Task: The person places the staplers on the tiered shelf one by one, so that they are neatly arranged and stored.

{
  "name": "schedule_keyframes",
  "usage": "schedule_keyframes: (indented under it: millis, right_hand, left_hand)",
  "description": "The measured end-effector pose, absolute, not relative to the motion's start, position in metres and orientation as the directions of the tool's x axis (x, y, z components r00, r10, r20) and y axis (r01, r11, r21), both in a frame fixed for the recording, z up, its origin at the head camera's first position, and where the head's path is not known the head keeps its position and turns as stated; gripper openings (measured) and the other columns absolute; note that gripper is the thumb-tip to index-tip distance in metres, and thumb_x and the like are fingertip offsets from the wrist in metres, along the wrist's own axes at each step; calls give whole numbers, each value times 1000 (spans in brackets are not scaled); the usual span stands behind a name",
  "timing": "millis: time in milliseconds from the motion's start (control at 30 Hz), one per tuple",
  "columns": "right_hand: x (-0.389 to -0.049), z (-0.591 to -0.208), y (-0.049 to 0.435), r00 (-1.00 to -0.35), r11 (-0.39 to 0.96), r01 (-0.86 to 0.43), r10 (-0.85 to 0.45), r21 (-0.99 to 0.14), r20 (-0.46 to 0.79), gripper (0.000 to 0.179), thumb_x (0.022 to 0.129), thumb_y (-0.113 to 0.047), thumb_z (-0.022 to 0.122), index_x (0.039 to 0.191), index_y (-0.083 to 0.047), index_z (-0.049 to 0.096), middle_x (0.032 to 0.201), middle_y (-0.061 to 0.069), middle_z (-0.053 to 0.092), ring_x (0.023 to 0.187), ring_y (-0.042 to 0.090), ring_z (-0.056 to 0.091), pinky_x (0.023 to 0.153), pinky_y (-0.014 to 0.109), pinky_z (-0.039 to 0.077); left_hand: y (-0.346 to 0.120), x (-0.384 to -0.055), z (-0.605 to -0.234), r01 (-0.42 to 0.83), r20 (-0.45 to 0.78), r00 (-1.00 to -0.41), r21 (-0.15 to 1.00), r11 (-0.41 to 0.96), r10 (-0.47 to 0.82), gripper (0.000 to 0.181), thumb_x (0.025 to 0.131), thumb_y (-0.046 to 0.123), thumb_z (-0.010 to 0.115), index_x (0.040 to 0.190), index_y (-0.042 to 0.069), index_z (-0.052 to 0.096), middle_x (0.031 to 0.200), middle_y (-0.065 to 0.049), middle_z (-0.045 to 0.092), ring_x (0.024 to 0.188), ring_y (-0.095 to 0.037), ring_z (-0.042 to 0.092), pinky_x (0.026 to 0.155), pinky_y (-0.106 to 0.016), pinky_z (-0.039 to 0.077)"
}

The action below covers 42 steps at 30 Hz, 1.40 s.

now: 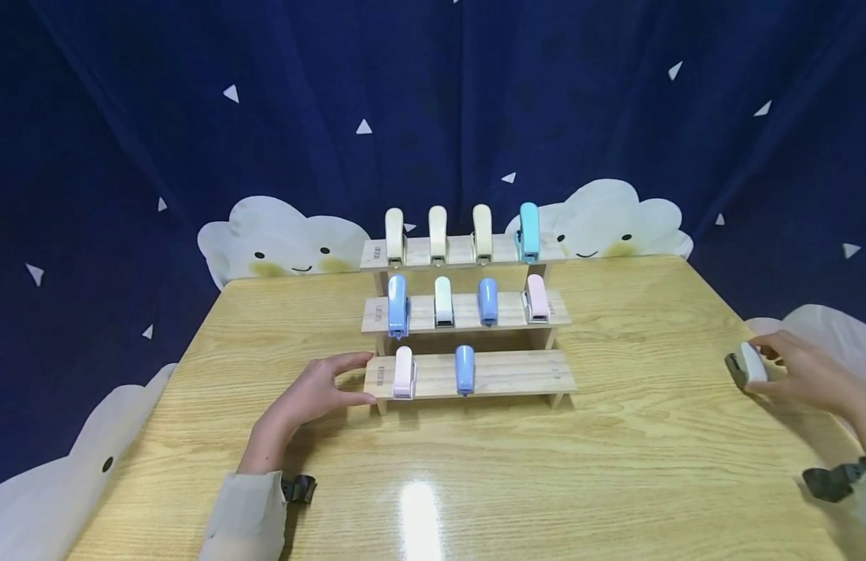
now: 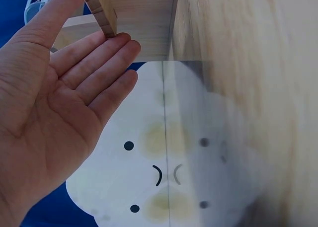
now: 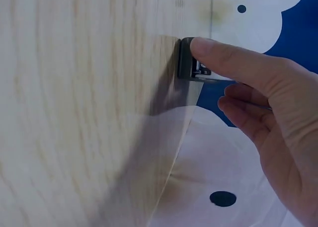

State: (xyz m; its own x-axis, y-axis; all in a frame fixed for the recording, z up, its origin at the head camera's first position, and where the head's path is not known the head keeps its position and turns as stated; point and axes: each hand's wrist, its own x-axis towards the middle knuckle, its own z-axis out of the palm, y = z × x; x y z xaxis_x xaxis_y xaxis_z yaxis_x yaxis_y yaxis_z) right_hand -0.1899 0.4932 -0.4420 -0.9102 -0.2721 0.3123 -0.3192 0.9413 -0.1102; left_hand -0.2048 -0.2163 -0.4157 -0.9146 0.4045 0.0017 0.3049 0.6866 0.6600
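At the table's right edge, my right hand [image 1: 811,374] grips a white stapler [image 1: 754,363] with a dark base between thumb and fingers. The right wrist view shows the stapler's dark base [image 3: 186,60] beside the wood surface, with the thumb laid over it; whether it touches the table I cannot tell. My left hand [image 1: 324,389] holds the left end of the lowest step of a three-step wooden rack [image 1: 517,374], thumb at the front edge and fingers at the back. In the left wrist view those fingers [image 2: 107,63] are nearly straight against the plank's end.
Several staplers stand on the rack: cream ones [image 1: 438,234] and a turquoise one [image 1: 529,231] on top, blue, pale green and pink [image 1: 536,296] in the middle, pink [image 1: 403,370] and blue [image 1: 464,368] below. A dark blue cloud-print curtain [image 1: 433,93] hangs behind the wooden table [image 1: 650,467].
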Motion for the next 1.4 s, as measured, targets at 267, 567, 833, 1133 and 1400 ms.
schedule_keyframes:
  millis: [267, 567, 833, 1133, 1400]
  right_hand:
    - [-184, -443, 494, -936, 962, -232, -181, -142, 302, 68, 53, -26, 95, 102, 8, 61, 84, 13, 59, 71, 3, 44, 55, 16, 35]
    - [-181, -439, 483, -898, 910, -254, -97, -326, 430, 68, 53, -24, 96, 104, 5, 62, 90, 21, 63, 80, -30, 31, 61, 0, 32]
    - [-185, -431, 442, -870, 872, -284, -59, -398, 490, 68, 52, -16, 96, 106, 6, 61, 89, 9, 61, 82, -29, 35, 65, -2, 33]
    - [-188, -413, 374, -804, 778, -450, -139, -439, 578, 66, 52, 0, 93, 109, 3, 62, 93, -19, 55, 86, -18, 46, 76, -4, 35]
    - [-186, -400, 306, -726, 761, -580, -319, -292, 610, 70, 46, -6, 95, 107, -1, 62, 91, 1, 61, 86, -11, 46, 75, 2, 39]
  left_hand:
    - [-217, -205, -416, 304, 0, -914, 663, 684, 406, 75, 77, 39, 81, 141, 12, 53, 142, -11, 57, 134, -33, 51, 112, -52, 42]
    - [-216, -204, -414, 290, -9, -918, 668, 685, 397, 75, 77, 36, 82, 142, 12, 53, 142, -11, 57, 135, -34, 50, 112, -53, 42]
    - [-216, -205, -415, 297, -3, -915, 669, 681, 403, 75, 77, 37, 82, 141, 12, 53, 141, -11, 58, 135, -33, 50, 112, -53, 42]
    - [-216, -204, -415, 307, -1, -914, 654, 692, 406, 76, 77, 41, 81, 141, 12, 53, 142, -11, 57, 135, -33, 50, 112, -52, 42]
    - [-217, -205, -416, 311, 11, -913, 666, 678, 408, 76, 77, 38, 82, 141, 11, 53, 142, -12, 57, 134, -34, 50, 113, -52, 42]
